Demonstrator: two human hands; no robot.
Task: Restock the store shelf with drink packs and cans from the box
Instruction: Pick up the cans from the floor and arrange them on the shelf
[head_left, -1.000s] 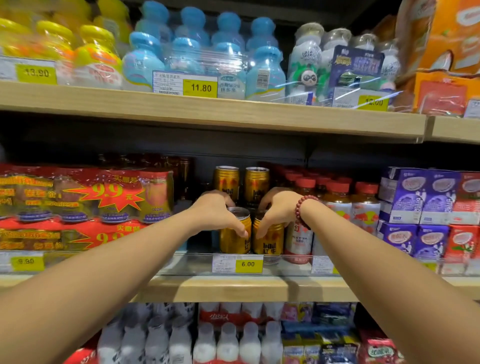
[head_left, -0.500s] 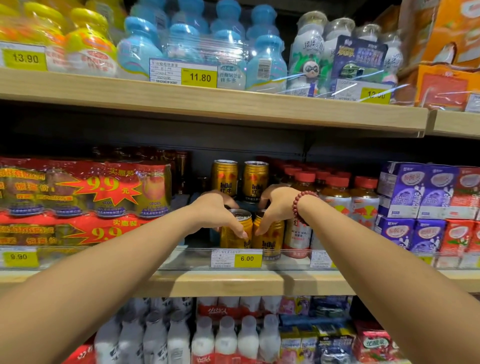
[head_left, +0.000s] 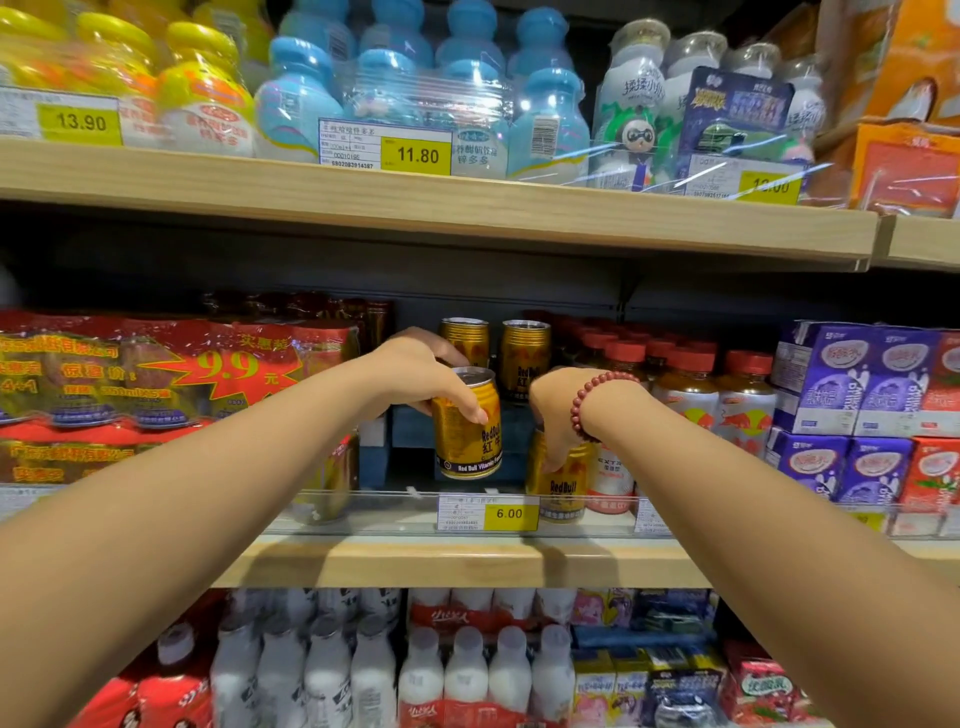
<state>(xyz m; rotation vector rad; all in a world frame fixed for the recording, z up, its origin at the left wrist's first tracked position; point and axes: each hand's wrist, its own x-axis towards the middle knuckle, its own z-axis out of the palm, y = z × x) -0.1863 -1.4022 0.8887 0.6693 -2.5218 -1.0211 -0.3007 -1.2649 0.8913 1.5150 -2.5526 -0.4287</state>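
Note:
On the middle shelf (head_left: 457, 561) my left hand (head_left: 421, 379) grips a gold Red Bull can (head_left: 467, 431) round its top and holds it tilted, lifted off the shelf floor. My right hand (head_left: 558, 415), with a red bead bracelet at the wrist, grips a second gold can (head_left: 561, 488) from above; that can stands at the shelf front behind the clear rail. Two more gold cans (head_left: 524, 358) stand further back.
Red multipacks (head_left: 171, 384) fill the shelf to the left, red-capped bottles (head_left: 727, 395) and purple cartons (head_left: 857, 389) to the right. The upper shelf (head_left: 415, 202) holds blue and yellow bottle packs. White milk bottles (head_left: 467, 670) stand on the shelf below.
My left hand has lifted its can up and tilted it. The right hand has pushed down lower over its can at the shelf front.

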